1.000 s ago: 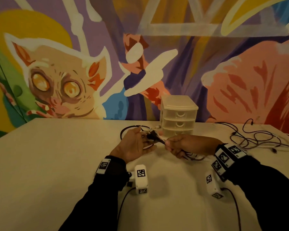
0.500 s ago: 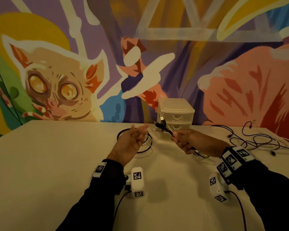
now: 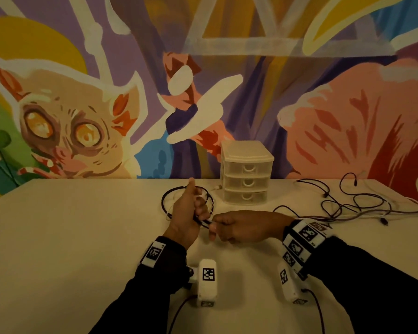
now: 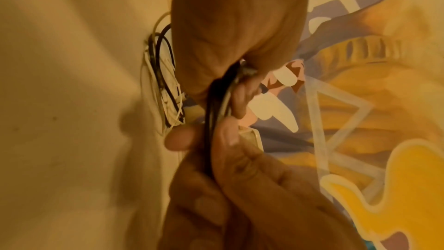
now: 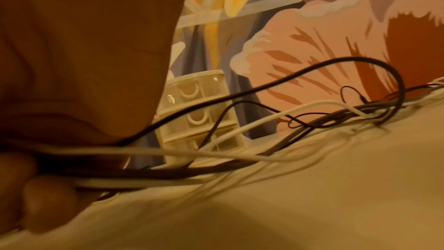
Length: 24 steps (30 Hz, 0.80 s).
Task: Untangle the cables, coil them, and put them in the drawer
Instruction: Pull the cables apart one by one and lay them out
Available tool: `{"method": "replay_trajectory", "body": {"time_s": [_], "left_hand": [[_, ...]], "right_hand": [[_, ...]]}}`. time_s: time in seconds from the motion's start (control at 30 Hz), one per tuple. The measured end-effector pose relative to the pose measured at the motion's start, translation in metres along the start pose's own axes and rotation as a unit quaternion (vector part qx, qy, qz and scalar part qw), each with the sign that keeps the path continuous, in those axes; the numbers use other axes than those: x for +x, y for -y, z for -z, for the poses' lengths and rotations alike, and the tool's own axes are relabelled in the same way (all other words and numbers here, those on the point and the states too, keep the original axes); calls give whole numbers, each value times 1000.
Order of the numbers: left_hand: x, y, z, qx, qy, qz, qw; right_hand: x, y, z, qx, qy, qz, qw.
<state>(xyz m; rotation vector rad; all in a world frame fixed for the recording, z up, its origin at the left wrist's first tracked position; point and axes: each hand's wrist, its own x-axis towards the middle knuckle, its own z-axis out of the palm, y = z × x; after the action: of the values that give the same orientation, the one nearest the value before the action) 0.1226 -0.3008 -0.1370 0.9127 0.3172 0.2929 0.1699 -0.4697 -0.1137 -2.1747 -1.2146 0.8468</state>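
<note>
Cream tabletop [image 3: 58, 237] runs wide under a painted mural [image 3: 65, 126] of a big-eyed creature. On it, left of centre, lies a coiled black cable [image 3: 165, 201], partly hidden behind the left hand [image 3: 187, 216]. That hand is raised, thumb pointing up, its fingers curled around a bundle of cables [image 4: 211, 121], black and pale strands together. Meeting it just to the right, the right hand [image 3: 246, 227] grips the same bundle in a closed fist, the strands running out past its fingers [image 5: 45, 202] toward the right. Behind the hands, against the wall, stands a pale plastic drawer unit [image 3: 246, 174], three drawers, all pushed in. Farther right a loose tangle of cables [image 3: 348, 206], dark and white, sprawls across the table.
</note>
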Motion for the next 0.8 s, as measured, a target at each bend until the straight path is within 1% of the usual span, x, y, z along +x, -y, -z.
{"method": "replay_trajectory", "body": {"time_s": [0.1, 0.13, 0.17, 0.23, 0.27, 0.3, 0.33, 0.37, 0.43, 0.53, 0.6, 0.7, 0.8], "left_hand": [[4, -8, 11, 1, -34, -7, 999], [5, -10, 16, 4, -44, -4, 999], [7, -11, 21, 4, -51, 2, 999], [10, -11, 29, -4, -60, 17, 998], [11, -11, 31, -6, -63, 23, 998], [12, -10, 32, -6, -65, 26, 998], [12, -10, 32, -2, -67, 27, 997], [13, -9, 32, 1, -72, 27, 997], [16, -9, 33, -3, -78, 28, 997], [20, -7, 39, -13, -83, 34, 996], [20, -7, 41, -18, -84, 38, 996], [18, -8, 39, -21, -90, 40, 995], [19, -9, 38, -19, -96, 41, 994]], "right_hand": [[9, 14, 1, 1, 40, -26, 999], [12, 16, 5, -21, 31, -38, 999], [18, 15, 12, -43, 2, -46, 998], [33, 10, 28, -33, -112, -48, 992], [40, 8, 34, -36, -170, -53, 983], [49, 8, 40, -71, -216, -59, 972], [59, 8, 44, -125, -238, -74, 960], [69, 11, 46, -178, -237, -90, 951], [90, 16, 44, -273, -204, -119, 933], [121, 17, 39, -365, -174, -144, 903], [137, 11, 38, -396, -165, -144, 892], [149, 4, 37, -422, -138, -164, 881], [149, 3, 40, -459, -150, -147, 863]]}}
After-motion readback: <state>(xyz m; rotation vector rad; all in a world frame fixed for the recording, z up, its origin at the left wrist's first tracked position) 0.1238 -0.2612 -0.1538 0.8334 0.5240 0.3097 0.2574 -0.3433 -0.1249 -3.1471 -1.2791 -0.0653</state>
